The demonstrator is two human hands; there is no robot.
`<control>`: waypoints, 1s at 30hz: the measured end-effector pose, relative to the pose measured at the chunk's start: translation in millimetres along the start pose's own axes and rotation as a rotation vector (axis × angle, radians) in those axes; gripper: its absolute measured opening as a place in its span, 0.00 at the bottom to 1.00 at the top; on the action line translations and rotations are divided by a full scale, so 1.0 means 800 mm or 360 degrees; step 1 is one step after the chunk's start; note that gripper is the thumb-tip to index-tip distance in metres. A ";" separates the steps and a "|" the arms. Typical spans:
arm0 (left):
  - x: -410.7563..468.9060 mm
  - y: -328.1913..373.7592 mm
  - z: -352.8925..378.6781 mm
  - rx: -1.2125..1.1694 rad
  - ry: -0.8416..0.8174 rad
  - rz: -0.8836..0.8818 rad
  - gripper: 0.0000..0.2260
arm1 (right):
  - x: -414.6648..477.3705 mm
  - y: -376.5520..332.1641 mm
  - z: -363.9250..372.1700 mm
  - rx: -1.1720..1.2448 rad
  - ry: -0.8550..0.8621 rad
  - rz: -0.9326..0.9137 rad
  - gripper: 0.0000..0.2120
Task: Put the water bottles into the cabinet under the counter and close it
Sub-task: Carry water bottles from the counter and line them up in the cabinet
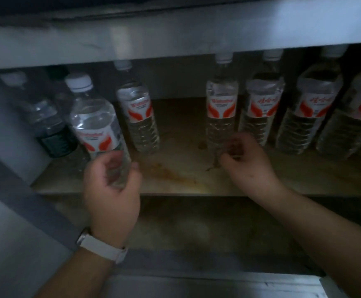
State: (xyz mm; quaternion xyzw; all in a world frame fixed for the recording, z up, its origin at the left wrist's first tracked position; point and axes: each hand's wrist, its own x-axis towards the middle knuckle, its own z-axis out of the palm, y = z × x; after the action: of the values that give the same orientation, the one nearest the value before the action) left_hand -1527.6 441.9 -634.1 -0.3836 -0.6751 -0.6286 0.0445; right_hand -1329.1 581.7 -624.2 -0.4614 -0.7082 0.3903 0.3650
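closest in: both bare forearms reach forward, white watch strap (102, 248) on the left wrist. left hand (112, 190) has fingers and thumb curled round the lower body of the left bottle (97, 123), thumb tip on its right side. that bottle is tilted, white cap leaning up-left, base over the front left of the upper shelf (175, 175); can't tell if the base touches the shelf, the hand covers it. right hand (247, 162) has fingers curled close together round the bottom of the centre bottle (221, 104), thumb underneath; this part is blurred, so exact contact is hard to read. centre bottle stands upright on the upper shelf, about mid-width. shelf surface is brownish with a rusty stain between the two hands. under it a lower shelf (196, 229), dim. further back on the upper shelf: one more bottle with a red-and-white label (139, 117), between the two held ones and a bit behind them. row of three bottles (308, 112) of the same type to the right of the centre bottle, close side by side, running to the right frame edge. rear left: dark green-labelled bottle (50, 130) just behind the left bottle, plus a dim capped shape behind that, too dark to identify. top of frame: metal counter edge (175, 39) overhangs and hides some of the caps
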 end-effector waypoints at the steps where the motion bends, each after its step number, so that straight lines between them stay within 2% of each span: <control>1: 0.007 -0.011 -0.009 0.0019 0.0093 -0.0005 0.17 | 0.003 -0.008 0.013 -0.0028 -0.0053 -0.0016 0.17; 4: 0.030 -0.038 -0.027 0.0055 0.0233 -0.0093 0.24 | 0.016 -0.037 0.057 -0.0116 -0.0189 -0.0067 0.23; 7: 0.044 -0.048 -0.034 0.0076 0.0098 -0.0167 0.28 | 0.035 -0.064 0.100 -0.0197 -0.0268 -0.0154 0.31; 11: 0.053 -0.049 -0.031 -0.0026 -0.0145 -0.0207 0.23 | 0.069 -0.086 0.148 -0.0103 -0.0236 -0.0226 0.39; 15: 0.062 -0.059 -0.025 0.0069 -0.0219 -0.0202 0.30 | 0.092 -0.098 0.176 0.0103 -0.0223 -0.0198 0.35; 18: 0.060 -0.059 -0.021 0.0091 -0.0206 -0.0202 0.28 | 0.103 -0.096 0.186 0.0161 -0.0320 -0.0297 0.23; 20: 0.058 -0.059 -0.020 0.0085 -0.0182 -0.0194 0.26 | 0.104 -0.094 0.188 0.0183 -0.0340 -0.0337 0.18; 23: 0.058 -0.062 -0.019 0.0061 -0.0167 -0.0195 0.24 | 0.102 -0.089 0.194 0.0229 -0.0229 -0.0257 0.21; 26: 0.056 -0.063 -0.017 0.0010 -0.0131 -0.0171 0.23 | 0.098 -0.083 0.194 0.0128 -0.0097 -0.0200 0.33; 30: 0.059 -0.054 -0.003 -0.0038 -0.0164 -0.0187 0.23 | 0.080 -0.074 0.171 0.0014 0.0027 -0.0163 0.34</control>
State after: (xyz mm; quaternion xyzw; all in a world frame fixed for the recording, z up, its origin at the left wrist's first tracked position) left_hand -1586.5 465.4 -643.2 -0.3758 -0.6902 -0.6176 -0.0319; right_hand -1490.3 596.0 -620.0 -0.4263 -0.7259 0.3704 0.3925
